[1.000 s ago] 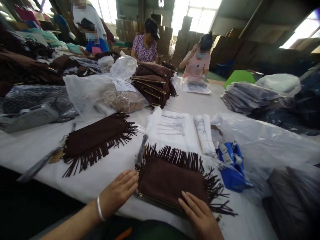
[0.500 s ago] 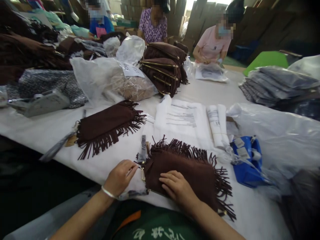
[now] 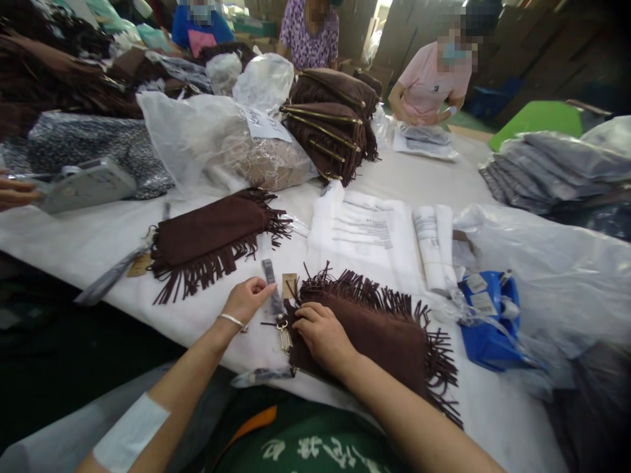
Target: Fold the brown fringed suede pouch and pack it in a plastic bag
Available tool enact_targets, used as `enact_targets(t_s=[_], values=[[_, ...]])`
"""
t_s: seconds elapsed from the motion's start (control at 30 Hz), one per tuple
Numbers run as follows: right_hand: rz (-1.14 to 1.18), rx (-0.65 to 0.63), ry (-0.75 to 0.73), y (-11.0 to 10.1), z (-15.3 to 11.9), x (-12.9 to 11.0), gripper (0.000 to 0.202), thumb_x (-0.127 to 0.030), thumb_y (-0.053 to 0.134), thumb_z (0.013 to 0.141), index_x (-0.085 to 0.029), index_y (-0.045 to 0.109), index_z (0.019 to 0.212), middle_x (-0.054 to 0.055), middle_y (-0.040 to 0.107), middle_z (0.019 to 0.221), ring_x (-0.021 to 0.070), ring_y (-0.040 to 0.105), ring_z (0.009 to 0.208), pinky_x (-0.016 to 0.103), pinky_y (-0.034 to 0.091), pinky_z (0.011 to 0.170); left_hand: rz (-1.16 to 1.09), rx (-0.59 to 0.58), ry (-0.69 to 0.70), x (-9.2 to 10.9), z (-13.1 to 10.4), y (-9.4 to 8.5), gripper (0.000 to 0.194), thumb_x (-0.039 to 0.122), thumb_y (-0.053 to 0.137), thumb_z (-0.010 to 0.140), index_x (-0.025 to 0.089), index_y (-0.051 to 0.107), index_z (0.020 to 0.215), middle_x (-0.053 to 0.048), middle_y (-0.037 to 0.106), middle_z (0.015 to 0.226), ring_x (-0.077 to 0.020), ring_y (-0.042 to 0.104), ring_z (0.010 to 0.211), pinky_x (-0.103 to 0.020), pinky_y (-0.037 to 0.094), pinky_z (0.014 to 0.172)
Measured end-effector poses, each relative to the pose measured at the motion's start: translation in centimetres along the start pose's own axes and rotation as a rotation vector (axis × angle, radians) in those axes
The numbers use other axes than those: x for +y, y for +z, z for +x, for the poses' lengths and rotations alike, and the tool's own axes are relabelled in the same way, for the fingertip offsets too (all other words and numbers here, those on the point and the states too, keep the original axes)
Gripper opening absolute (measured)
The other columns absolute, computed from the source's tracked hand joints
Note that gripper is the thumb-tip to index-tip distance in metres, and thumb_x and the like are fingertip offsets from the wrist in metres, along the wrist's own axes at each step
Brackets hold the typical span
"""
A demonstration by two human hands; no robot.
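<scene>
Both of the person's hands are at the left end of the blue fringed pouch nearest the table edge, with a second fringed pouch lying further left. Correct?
Not quite. The head view shows the fringed pouch is dark brown, not blue. The left hand and right hand are at its left end, and the second fringed pouch lies further left.

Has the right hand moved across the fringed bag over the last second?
Yes. The right hand has slid left along the fringed bag, from its right near edge to the left end by the metal clasp, close to the left hand.

Left hand: thin silver bangle at the wrist, white rectangular patch on the forearm. Right hand: arm bare. Green garment with white characters and orange trim.
</scene>
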State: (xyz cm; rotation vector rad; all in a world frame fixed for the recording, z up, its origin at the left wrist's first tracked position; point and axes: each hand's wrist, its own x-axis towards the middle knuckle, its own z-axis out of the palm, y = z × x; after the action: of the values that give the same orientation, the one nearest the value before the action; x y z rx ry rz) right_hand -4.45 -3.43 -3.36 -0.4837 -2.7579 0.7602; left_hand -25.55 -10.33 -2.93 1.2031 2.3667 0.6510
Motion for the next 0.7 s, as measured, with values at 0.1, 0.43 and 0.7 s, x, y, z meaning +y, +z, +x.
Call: enact_targets(t_s=[0.1, 0.43, 0.7], values=[[0.187, 0.095, 0.039, -1.1, -0.4, -0.3, 0.028, -0.013, 0.053, 0.087, -0.023, 0.061, 0.112, 0.004, 0.059, 0.119, 0.019, 0.042, 0.12, 0.036, 0.036, 0.103, -0.091, 0.085, 0.011, -1.4, -3.8, -0.6, 0.042, 0.059, 0.044, 0.083, 0.018, 0.053, 0.077, 0.001, 0.061, 0.065, -0.0139, 0.059, 0.06, -0.022, 0.045, 0.056], [0.788, 0.04, 0.119, -1.3, 1.6, -4.3, 0.015, -0.029, 0.06, 0.085, -0.02, 0.07, 0.09, -0.001, 0.068, 0.088, 0.0145, 0.062, 0.082, 0.024, 0.048, 0.077, -0.043, 0.058, 0.439, -0.7, -9.4, -3.5, 0.036, 0.048, 0.041, 0.088, 0.02, 0.063, 0.092, -0.004, 0.063, 0.077, -0.0172, 0.061, 0.071, -0.028, 0.051, 0.071], [0.55, 0.265, 0.099, -0.8, -0.4, -4.7, 0.018, -0.023, 0.066, 0.08, -0.027, 0.072, 0.096, 0.001, 0.064, 0.092, 0.0149, 0.054, 0.092, 0.025, 0.042, 0.084, 0.082, -0.176, 0.278, -3.2, -15.5, 0.9, 0.019, 0.037, 0.052, 0.084, 0.02, 0.06, 0.085, -0.005, 0.063, 0.085, -0.0214, 0.058, 0.08, -0.034, 0.046, 0.076]])
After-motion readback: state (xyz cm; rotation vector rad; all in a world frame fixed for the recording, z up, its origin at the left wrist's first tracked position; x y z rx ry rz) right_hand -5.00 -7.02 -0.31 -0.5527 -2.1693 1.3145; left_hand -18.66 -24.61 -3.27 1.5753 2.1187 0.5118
